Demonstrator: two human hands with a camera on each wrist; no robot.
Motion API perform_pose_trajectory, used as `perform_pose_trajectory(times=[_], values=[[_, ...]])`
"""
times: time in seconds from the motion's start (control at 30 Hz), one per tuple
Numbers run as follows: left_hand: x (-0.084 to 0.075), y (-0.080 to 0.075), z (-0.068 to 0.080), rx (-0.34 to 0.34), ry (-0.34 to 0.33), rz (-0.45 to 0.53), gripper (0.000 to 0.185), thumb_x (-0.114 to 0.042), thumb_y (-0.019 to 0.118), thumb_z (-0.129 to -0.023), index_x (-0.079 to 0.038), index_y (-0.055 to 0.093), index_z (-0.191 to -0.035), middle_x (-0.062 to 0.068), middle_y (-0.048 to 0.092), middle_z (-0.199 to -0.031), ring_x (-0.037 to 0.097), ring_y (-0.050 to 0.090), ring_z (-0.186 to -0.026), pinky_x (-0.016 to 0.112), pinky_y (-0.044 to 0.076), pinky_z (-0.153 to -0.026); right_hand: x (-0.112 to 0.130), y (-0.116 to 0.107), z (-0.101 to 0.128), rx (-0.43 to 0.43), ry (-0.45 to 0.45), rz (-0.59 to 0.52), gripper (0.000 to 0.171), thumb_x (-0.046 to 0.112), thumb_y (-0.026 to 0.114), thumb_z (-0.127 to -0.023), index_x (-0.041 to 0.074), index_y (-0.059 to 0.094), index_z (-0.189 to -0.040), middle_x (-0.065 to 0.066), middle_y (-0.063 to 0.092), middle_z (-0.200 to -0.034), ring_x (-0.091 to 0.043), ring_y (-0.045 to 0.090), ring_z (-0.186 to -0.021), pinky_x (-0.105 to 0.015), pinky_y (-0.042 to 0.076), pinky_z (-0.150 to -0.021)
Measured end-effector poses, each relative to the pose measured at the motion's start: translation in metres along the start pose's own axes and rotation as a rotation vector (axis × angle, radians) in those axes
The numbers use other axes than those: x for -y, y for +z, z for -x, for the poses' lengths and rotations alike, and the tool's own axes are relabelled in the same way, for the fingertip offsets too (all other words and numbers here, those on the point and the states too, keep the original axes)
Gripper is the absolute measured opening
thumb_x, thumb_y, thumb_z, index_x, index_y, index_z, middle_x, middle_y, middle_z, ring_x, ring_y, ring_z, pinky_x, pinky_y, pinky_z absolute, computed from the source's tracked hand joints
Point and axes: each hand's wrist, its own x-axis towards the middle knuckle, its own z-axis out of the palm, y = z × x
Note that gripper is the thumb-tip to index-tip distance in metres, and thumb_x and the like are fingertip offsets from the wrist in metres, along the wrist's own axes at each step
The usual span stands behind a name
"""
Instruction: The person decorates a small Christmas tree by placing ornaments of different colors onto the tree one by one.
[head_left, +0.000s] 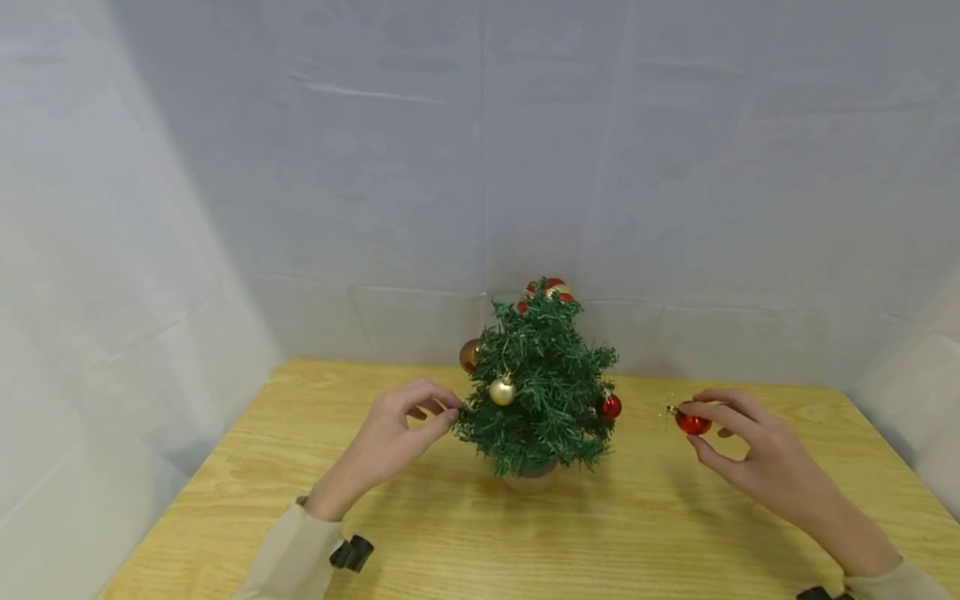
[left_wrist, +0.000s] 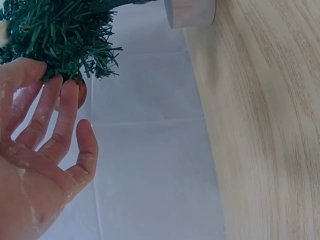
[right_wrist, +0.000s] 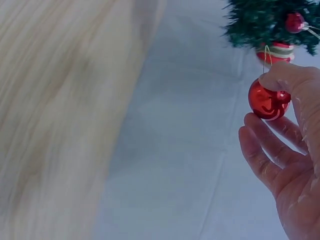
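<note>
A small green artificial Christmas tree point(head_left: 543, 375) stands upright on the table in the head view. My left hand point(head_left: 401, 433) is at its left side, thumb and fingertips pinching the tip of a branch point(left_wrist: 55, 65). To the right of the tree and apart from it, my right hand point(head_left: 757, 442) pinches a shiny red Christmas bauble point(head_left: 692, 421). In the right wrist view this bauble point(right_wrist: 267, 102) has a thin gold hanging loop point(right_wrist: 267, 57) that points toward the tree. A gold bauble point(head_left: 502, 391) hangs on the tree's front, a smaller red bauble point(head_left: 611, 407) on its right.
A copper-brown bauble point(head_left: 470, 356) hangs at the tree's back left, and a red-and-gold striped bauble point(head_left: 557, 290) shows behind its top. The tree's round pale base point(head_left: 531, 479) rests on a wooden table point(head_left: 480, 550). Behind the table hangs a white cloth point(head_left: 420, 208).
</note>
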Motion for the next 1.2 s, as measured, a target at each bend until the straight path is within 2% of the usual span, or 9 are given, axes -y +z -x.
perform_pose_trajectory(times=[0.37, 0.6, 1.03, 1.2], values=[[0.001, -0.002, -0.002, -0.012, 0.001, -0.014, 0.016, -0.014, 0.069, -0.097, -0.023, 0.074, -0.11, -0.008, 0.074, -0.109, 0.008, 0.069, -0.093, 0.03, 0.056, -0.083, 0.027, -0.005, -0.013, -0.047, -0.002, -0.057, 0.045, 0.049, 0.055, -0.1, 0.01, 0.076, -0.112, -0.007, 0.068, -0.113, 0.002, 0.061, -0.094, -0.006, 0.051, -0.071], [0.003, -0.005, -0.004, -0.035, 0.014, -0.015, 0.017, -0.012, 0.069, -0.096, -0.016, 0.074, -0.112, -0.003, 0.075, -0.111, 0.016, 0.07, -0.093, 0.031, 0.057, -0.083, 0.041, -0.007, -0.019, -0.086, -0.032, -0.072, 0.043, 0.046, 0.058, -0.1, 0.008, 0.076, -0.112, -0.009, 0.069, -0.112, 0.004, 0.061, -0.093, -0.007, 0.05, -0.071], [0.004, -0.01, -0.005, -0.063, 0.017, -0.012, 0.018, -0.013, 0.069, -0.096, -0.02, 0.074, -0.111, -0.006, 0.075, -0.11, 0.007, 0.068, -0.093, 0.033, 0.058, -0.085, 0.058, -0.007, -0.026, -0.131, -0.082, -0.087, 0.041, 0.042, 0.061, -0.1, 0.006, 0.076, -0.112, -0.011, 0.069, -0.11, 0.003, 0.062, -0.095, -0.007, 0.051, -0.07], [0.006, -0.009, -0.006, -0.072, 0.049, -0.018, 0.018, -0.012, 0.07, -0.096, -0.021, 0.074, -0.111, -0.006, 0.075, -0.109, 0.007, 0.068, -0.093, 0.032, 0.057, -0.084, 0.064, -0.006, -0.029, -0.141, -0.111, -0.088, 0.039, 0.04, 0.061, -0.1, 0.005, 0.076, -0.111, -0.013, 0.07, -0.108, 0.0, 0.063, -0.096, -0.008, 0.051, -0.069]])
